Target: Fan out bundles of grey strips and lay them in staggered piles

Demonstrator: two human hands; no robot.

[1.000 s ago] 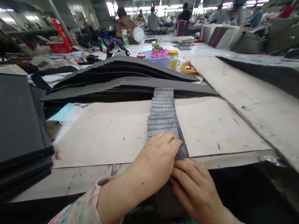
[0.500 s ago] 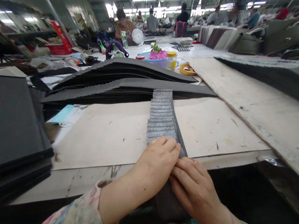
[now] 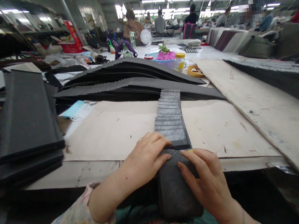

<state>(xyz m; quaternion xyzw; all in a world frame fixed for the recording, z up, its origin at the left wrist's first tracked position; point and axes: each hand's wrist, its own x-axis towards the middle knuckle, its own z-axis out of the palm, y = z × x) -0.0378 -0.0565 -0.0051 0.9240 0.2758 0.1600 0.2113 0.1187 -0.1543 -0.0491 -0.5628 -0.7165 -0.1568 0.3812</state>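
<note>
A row of overlapping speckled grey strips runs away from me, its near end a dark band. From there a dark grey fabric strip hangs toward my lap over the table's front edge. My left hand pinches at the strip's left side, index finger on the dark band and thumb just below. My right hand rests on the strip's right side, index fingertip and thumb apart on its surface. A small yellow bit shows beside that index finger. The right hand's other fingers are partly hidden.
Dark panels are stacked on the left. Two fanned piles of long dark strips lie behind the cream board. A second board slants along the right. A yellow-lidded jar and a tape roll stand farther back. Other people work behind.
My hands, which were close together with the left over the strips, have moved apart, uncovering the dark band and the hanging strip. The view has shifted slightly left.
</note>
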